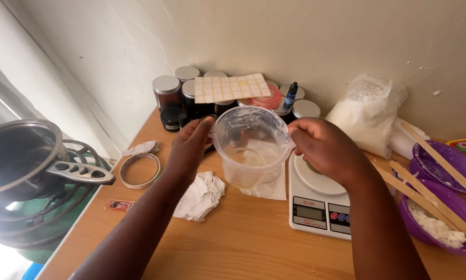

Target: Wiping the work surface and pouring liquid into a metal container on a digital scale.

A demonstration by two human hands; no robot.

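- Wooden tabletop [243,243] — it carries everything here; the clear plastic measuring jug [251,148] is held above it, not resting on it, just left of the white digital kitchen scale [318,199].
- Steel saucepan with a grey handle [20,155] on a green gas burner, well left of the jug, off the tabletop's edge.
- Clear bag of white flakes [367,111], up and to the right of the jug against the wall.
- Two purple plastic bowls [440,218] with flat wooden stirring sticks [430,199] laid across them — far right of the jug.
- The jug itself: upright, mouth tipped slightly toward the camera, its long axis near vertical, walls smeared with white residue.
- Left hand [189,148] grips the jug's left rim, fingers [204,124] closed on the edge — the right hand [323,148] holds the opposite rim, fingers pinched on it. Both touch it; neither is nearer.
- Crumpled white tissue [202,194] lies below and left of the jug.
- Dark jars with silver lids [166,91] behind the jug, a sheet of blank labels [232,87] on top.
- Roll of tape [139,170], left of the jug.
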